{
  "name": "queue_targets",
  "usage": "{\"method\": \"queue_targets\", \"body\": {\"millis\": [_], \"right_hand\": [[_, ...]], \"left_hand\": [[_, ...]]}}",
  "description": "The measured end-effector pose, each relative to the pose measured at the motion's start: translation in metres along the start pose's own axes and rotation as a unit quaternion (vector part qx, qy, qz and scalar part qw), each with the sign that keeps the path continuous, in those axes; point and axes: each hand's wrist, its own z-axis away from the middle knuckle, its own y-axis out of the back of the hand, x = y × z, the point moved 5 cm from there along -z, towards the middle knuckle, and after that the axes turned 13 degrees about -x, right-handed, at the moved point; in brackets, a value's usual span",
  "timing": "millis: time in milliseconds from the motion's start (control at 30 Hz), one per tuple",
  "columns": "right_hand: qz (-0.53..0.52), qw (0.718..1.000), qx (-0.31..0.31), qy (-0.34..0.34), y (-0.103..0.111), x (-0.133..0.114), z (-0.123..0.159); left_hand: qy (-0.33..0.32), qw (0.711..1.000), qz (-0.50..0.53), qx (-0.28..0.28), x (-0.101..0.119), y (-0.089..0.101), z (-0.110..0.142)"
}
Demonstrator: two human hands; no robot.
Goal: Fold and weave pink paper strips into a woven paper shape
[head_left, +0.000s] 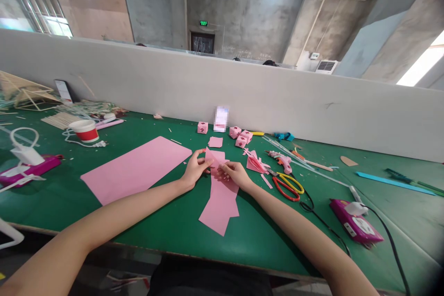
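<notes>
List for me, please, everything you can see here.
Large sheet: one, pink, left
Loose sheets: several, pink, beneath the hands
Paper squares: one stack, pink, beyond hands
Paper cubes: four, pink, near partition
Scissors: one pair, red and yellow handles, right
Glue gun: one, pink and orange, beyond scissors
Power strips: two, purple, left and right
Phones: two, pale screens, against partition
Cup: one, red and white, left
Sticks: many, pale, left
Partition: one, grey, behind table
Table: one, green, underneath
Left hand: one, bare, holding pink piece
Right hand: one, bare, at same piece
</notes>
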Motion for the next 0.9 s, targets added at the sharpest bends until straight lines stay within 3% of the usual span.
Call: {"method": "queue_targets", "body": {"millis": [900], "right_hand": [[0.034, 0.999, 0.013, 0.006, 0.0045, 0.0001, 0.0006]], "left_hand": [[0.001, 1.0, -0.016, 0.013, 0.0015, 0.0016, 0.0005]]}}
